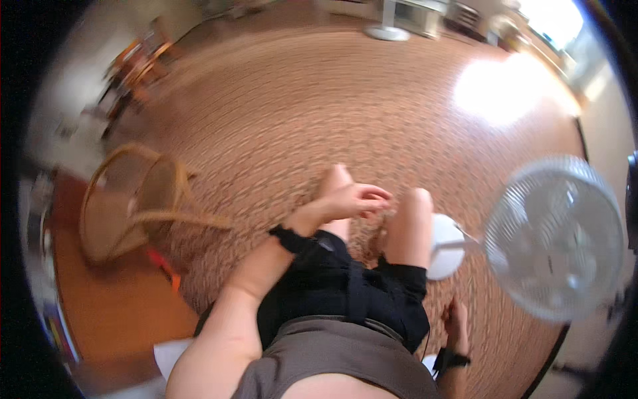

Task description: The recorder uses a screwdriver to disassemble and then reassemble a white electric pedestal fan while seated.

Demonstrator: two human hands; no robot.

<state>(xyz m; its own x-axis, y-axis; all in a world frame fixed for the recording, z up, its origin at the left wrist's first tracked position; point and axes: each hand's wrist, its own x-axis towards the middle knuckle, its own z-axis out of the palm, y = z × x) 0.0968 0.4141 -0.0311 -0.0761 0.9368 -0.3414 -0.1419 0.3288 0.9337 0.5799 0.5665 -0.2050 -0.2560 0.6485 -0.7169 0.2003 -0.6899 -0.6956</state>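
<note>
My left hand (359,199) hangs in front of my knees, palm inward, its fingers loosely bent and apart with nothing in them. A black band circles that wrist. Low on my right side, my right hand (456,318) reaches down over the carpet, also with a black wrist band. Its fingers are small and smeared, so I cannot make out whether they hold anything. A standing fan (555,239) with a pale round grille is the thing nearest to that hand. The fan's white round base (446,247) rests on the floor beside my right leg.
A wicker chair (143,213) stands at the left, next to a brown wooden tabletop (123,312) with an orange-red object (165,269) near its edge. Patterned carpet (299,106) covers the floor. At the far side is another white round base (387,32); wooden furniture (136,66) is far left.
</note>
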